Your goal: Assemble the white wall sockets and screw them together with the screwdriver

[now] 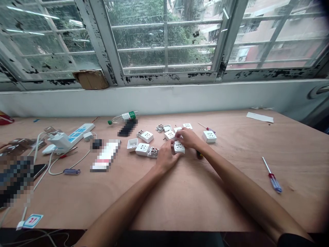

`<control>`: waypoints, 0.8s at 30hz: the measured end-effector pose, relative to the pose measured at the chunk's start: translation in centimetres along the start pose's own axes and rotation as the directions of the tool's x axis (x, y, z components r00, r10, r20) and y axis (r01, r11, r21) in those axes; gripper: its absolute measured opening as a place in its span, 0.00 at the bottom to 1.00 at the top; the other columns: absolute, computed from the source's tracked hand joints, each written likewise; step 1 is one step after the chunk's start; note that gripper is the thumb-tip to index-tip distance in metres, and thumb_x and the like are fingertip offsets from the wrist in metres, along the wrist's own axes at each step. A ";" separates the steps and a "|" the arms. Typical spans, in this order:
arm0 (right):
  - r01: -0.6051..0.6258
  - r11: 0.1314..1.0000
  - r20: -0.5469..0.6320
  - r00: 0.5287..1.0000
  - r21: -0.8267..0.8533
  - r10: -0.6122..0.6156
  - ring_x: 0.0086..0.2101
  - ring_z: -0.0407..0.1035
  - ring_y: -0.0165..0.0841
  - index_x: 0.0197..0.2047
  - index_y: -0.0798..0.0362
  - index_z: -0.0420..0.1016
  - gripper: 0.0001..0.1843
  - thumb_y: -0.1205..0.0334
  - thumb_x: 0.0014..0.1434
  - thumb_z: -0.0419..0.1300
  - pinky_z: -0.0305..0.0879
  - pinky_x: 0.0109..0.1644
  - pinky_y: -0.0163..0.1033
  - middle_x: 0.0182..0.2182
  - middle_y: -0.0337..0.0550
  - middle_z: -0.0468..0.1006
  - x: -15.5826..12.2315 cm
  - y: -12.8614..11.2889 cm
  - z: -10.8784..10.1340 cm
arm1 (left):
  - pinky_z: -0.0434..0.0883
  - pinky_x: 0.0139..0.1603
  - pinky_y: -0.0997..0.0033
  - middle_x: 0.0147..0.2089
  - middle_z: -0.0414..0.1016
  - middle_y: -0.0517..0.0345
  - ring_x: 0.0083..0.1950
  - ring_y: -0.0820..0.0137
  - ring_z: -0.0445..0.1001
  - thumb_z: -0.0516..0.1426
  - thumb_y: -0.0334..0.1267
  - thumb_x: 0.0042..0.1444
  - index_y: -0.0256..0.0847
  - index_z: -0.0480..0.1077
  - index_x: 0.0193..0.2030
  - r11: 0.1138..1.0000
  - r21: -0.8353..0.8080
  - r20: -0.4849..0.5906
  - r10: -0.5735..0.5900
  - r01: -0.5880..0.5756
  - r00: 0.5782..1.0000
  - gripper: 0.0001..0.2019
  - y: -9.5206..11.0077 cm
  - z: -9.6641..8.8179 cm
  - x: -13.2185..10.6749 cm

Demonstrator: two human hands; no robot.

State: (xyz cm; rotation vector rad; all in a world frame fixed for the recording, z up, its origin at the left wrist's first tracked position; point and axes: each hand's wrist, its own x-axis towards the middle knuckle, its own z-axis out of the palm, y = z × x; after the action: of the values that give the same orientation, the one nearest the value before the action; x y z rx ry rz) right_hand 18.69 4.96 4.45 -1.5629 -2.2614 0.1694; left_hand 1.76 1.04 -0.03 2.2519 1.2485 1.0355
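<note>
My left hand (166, 155) is closed around the left side of a white wall socket (179, 147), which sits face up on the table. Just behind that socket is my right hand (189, 138), its fingertips pinched together; whatever lies between them is too small or hidden to name. More white sockets lie around the hands: one socket (169, 135) behind, another socket (143, 149) to the left, and one more socket (209, 136) to the right. Beside my left hand is an opened socket part (153, 152) with metal contacts showing. An open white box shell (132, 144) lies farther left.
A screwdriver (272, 178) lies at the right; a second screwdriver (207, 128) is behind my right hand. To the left are a plastic bottle (123, 117), a power strip (81, 133) with white cables, and a blurred white rectangle (106, 156). A paper strip (260, 117) lies back right.
</note>
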 end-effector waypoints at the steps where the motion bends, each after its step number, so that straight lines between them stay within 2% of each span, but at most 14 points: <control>1: 0.005 1.000 -0.005 1.000 0.013 -0.005 0.43 0.70 0.39 0.36 0.51 0.80 0.08 0.69 0.58 0.59 0.62 0.44 0.39 0.36 0.45 0.81 0.1 0.1 0.0 | 0.72 0.46 0.57 0.45 0.75 0.52 0.46 0.58 0.75 0.67 0.40 0.49 0.42 0.65 0.48 1.000 -0.002 0.000 0.004 -0.004 1.000 0.21 0.0 0.0 -0.1; 8: 0.008 0.999 0.017 1.000 -0.049 -0.007 0.46 0.69 0.41 0.37 0.51 0.80 0.09 0.71 0.57 0.60 0.62 0.48 0.42 0.37 0.48 0.80 0.7 0.5 0.1 | 0.71 0.46 0.58 0.44 0.75 0.52 0.47 0.58 0.75 0.67 0.40 0.48 0.42 0.65 0.46 1.000 -0.014 -0.011 -0.004 0.004 1.000 0.21 0.1 -0.1 -0.3; 13: 0.069 0.997 0.065 0.996 -0.041 -0.066 0.47 0.69 0.40 0.35 0.51 0.81 0.08 0.72 0.53 0.63 0.62 0.46 0.38 0.38 0.48 0.80 1.4 0.5 -0.4 | 0.71 0.46 0.58 0.43 0.75 0.51 0.45 0.58 0.75 0.66 0.45 0.52 0.41 0.66 0.46 1.000 -0.027 -0.024 -0.004 0.003 1.000 0.19 0.1 -0.2 -0.2; 20: 0.079 0.994 0.101 0.992 -0.073 -0.071 0.49 0.67 0.40 0.34 0.51 0.79 0.09 0.73 0.53 0.61 0.61 0.45 0.37 0.36 0.47 0.79 2.0 0.9 -0.1 | 0.70 0.44 0.62 0.43 0.76 0.53 0.44 0.60 0.74 0.65 0.47 0.53 0.41 0.66 0.45 0.999 -0.042 0.000 -0.033 0.033 0.999 0.18 0.2 -0.4 -0.1; 24: 0.092 0.990 0.138 0.987 -0.104 -0.077 0.50 0.66 0.42 0.33 0.52 0.79 0.10 0.74 0.52 0.60 0.59 0.51 0.42 0.36 0.48 0.80 2.3 1.0 0.0 | 0.69 0.44 0.62 0.44 0.76 0.52 0.45 0.60 0.75 0.65 0.47 0.53 0.41 0.66 0.45 0.998 -0.039 0.004 -0.043 0.043 0.999 0.19 0.3 -0.4 -0.1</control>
State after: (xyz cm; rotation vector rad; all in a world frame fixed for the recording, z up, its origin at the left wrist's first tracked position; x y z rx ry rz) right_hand 18.85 7.49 4.65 -1.5478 -2.4745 0.1316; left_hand 1.58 0.73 0.40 2.1874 1.2588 1.0315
